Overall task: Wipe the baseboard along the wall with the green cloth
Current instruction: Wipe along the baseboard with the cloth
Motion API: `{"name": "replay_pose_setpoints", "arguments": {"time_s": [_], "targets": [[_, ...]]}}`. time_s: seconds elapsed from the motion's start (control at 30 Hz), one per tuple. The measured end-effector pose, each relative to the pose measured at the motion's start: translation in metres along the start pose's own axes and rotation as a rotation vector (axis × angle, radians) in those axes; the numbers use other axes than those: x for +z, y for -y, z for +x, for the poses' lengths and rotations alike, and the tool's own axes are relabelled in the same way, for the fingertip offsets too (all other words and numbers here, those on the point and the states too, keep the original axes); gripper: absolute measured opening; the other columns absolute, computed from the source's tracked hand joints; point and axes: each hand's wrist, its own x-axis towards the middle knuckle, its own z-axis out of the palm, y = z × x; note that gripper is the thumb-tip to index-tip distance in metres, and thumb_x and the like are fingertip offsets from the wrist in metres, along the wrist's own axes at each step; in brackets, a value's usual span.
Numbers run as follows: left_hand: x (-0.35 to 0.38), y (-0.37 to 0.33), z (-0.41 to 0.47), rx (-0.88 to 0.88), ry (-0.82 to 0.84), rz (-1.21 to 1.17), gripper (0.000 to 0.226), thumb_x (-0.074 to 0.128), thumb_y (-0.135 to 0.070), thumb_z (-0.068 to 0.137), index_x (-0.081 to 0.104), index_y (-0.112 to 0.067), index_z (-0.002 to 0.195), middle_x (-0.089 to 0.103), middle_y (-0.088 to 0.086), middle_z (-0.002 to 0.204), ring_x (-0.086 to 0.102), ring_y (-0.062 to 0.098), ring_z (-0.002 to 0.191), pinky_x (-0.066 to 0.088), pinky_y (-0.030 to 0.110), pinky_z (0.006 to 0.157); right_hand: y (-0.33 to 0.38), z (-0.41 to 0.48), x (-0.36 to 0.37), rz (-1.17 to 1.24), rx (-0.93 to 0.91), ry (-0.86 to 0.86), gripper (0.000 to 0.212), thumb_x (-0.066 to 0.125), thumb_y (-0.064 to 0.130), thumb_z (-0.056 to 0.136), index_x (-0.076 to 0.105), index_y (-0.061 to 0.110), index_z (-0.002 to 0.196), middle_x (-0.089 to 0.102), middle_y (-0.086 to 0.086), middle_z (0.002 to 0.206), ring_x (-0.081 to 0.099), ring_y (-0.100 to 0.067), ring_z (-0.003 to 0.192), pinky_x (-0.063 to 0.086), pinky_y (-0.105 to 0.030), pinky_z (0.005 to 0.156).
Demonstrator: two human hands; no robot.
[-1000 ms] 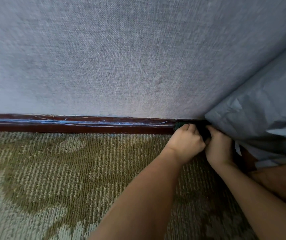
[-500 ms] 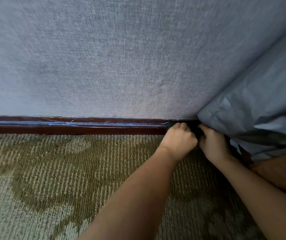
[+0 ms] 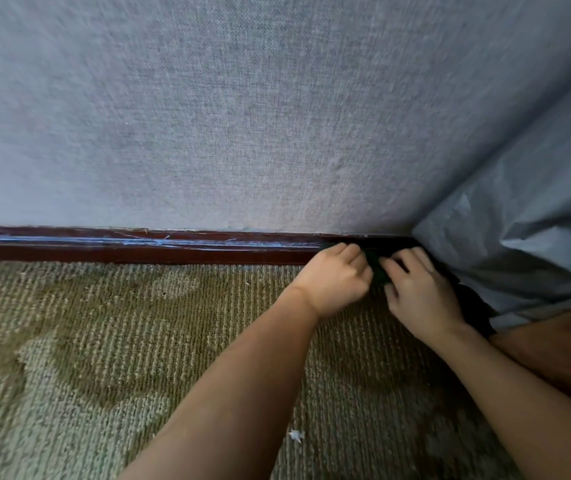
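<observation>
Left hand point(image 3: 336, 284), right hand point(image 3: 420, 294) parted; green cloth point(image 3: 377, 270) (shadowed) between, against baseboard point(image 3: 138, 250).

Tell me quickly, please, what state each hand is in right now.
Left hand: closed, gripping the green cloth at the baseboard.
Right hand: on the same cloth; grip cannot be told.

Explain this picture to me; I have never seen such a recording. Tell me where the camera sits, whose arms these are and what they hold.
There is no machine here: a person wears one camera on the head, looking forward and down, so the bare arms are their own. The left hand and right hand both grip a green cloth, mostly hidden between them, against the dark red baseboard below the grey wall. Patterned carpet covers the floor, with a white scrap on it. At right hangs grey fabric.
</observation>
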Motion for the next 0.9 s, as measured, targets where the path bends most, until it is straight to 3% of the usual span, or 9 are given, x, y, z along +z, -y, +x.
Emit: {"name": "replay_pose_setpoints", "arguments": {"time_s": [0.13, 0.3, 0.5, 0.6, 0.7, 0.77, 0.9], "targets": [[-0.012, -0.009, 0.019, -0.106, -0.044, -0.055, 0.043, 0.031, -0.012, 0.074, 0.074, -0.015, 0.078, 0.071, -0.002, 0.076, 0.065, 0.012, 0.074, 0.049, 0.021, 0.067, -0.015, 0.013, -0.020, -0.074, 0.014, -0.023, 0.031, 0.071, -0.018, 0.048, 0.066, -0.009, 0.077, 0.060, -0.024, 0.078, 0.061, -0.041, 0.078, 0.053, -0.041, 0.053], [-0.015, -0.023, 0.035, -0.102, -0.047, -0.084, 0.040, 0.035, -0.010, 0.074, 0.074, -0.013, 0.075, 0.070, -0.001, 0.071, 0.063, 0.013, 0.069, 0.048, 0.022, 0.062, -0.034, 0.001, -0.024, -0.081, 0.042, -0.033, 0.032, 0.071, -0.021, 0.050, 0.067, -0.010, 0.080, 0.060, -0.025, 0.080, 0.060, -0.043, 0.079, 0.054, -0.046, 0.053], [-0.004, 0.000, 0.016, -0.087, -0.012, -0.043, 0.037, 0.038, -0.010, 0.077, 0.074, -0.013, 0.080, 0.071, 0.002, 0.079, 0.065, 0.016, 0.074, 0.052, 0.024, 0.069, -0.019, 0.013, 0.001, -0.042, -0.033, -0.154, 0.032, 0.072, -0.020, 0.053, 0.069, -0.009, 0.083, 0.063, -0.022, 0.077, 0.063, -0.037, 0.077, 0.054, -0.037, 0.054], [-0.001, 0.006, 0.012, -0.103, 0.015, -0.006, 0.039, 0.037, -0.010, 0.076, 0.076, -0.013, 0.079, 0.072, 0.002, 0.078, 0.065, 0.016, 0.074, 0.052, 0.023, 0.070, -0.013, 0.022, 0.009, -0.048, -0.074, -0.203, 0.020, 0.059, -0.013, 0.064, 0.069, -0.010, 0.082, 0.064, -0.021, 0.077, 0.064, -0.037, 0.079, 0.055, -0.038, 0.059], [0.002, 0.003, 0.014, -0.109, -0.005, 0.001, 0.042, 0.034, -0.008, 0.075, 0.076, -0.012, 0.075, 0.072, 0.002, 0.075, 0.065, 0.016, 0.073, 0.052, 0.023, 0.069, -0.014, 0.023, 0.016, -0.059, -0.096, -0.222, 0.030, 0.041, -0.003, 0.072, 0.068, -0.010, 0.082, 0.064, -0.021, 0.078, 0.064, -0.036, 0.078, 0.055, -0.038, 0.063], [0.003, 0.004, 0.014, -0.100, -0.021, -0.013, 0.040, 0.035, -0.008, 0.075, 0.075, -0.012, 0.074, 0.072, 0.003, 0.074, 0.066, 0.016, 0.074, 0.052, 0.024, 0.069, -0.015, 0.023, 0.019, -0.062, -0.079, -0.240, 0.022, 0.053, -0.012, 0.066, 0.068, -0.012, 0.083, 0.064, -0.021, 0.077, 0.064, -0.037, 0.077, 0.054, -0.039, 0.065], [0.006, 0.010, 0.010, -0.071, 0.006, -0.018, 0.035, 0.040, -0.010, 0.075, 0.074, -0.014, 0.074, 0.072, 0.002, 0.075, 0.065, 0.014, 0.075, 0.052, 0.024, 0.068, -0.007, 0.025, 0.022, -0.023, -0.022, -0.253, 0.031, 0.068, -0.024, 0.052, 0.067, -0.014, 0.082, 0.063, -0.023, 0.074, 0.063, -0.038, 0.074, 0.054, -0.040, 0.064]]}}
